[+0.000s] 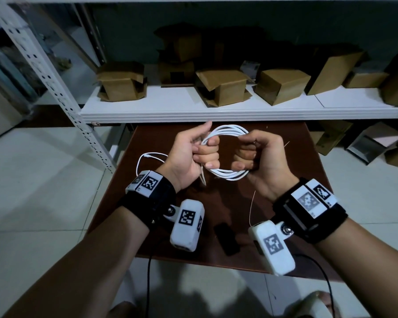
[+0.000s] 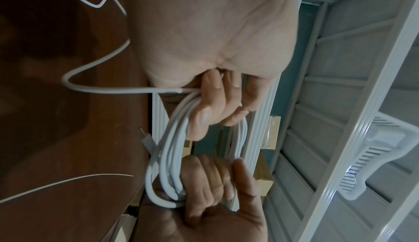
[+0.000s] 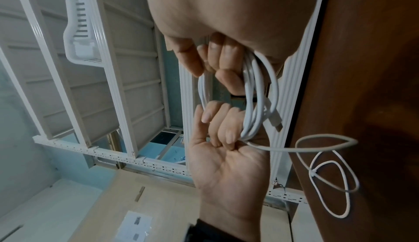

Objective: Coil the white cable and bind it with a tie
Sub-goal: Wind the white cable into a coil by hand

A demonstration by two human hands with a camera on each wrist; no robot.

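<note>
Two hands grip one white cable (image 1: 225, 134) coil: left hand (image 1: 189, 152), right hand (image 1: 260, 154), fingers curled around strands.

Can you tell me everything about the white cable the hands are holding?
The white cable is thin, smooth and round, like a charging lead. Most of it is wound into a ring of several loops held above the brown table. The left hand grips one side, the right hand the other. A loose tail runs from the left hand and curls on the table. A plug end sticks out of the loops. No tie binds it yet.
</note>
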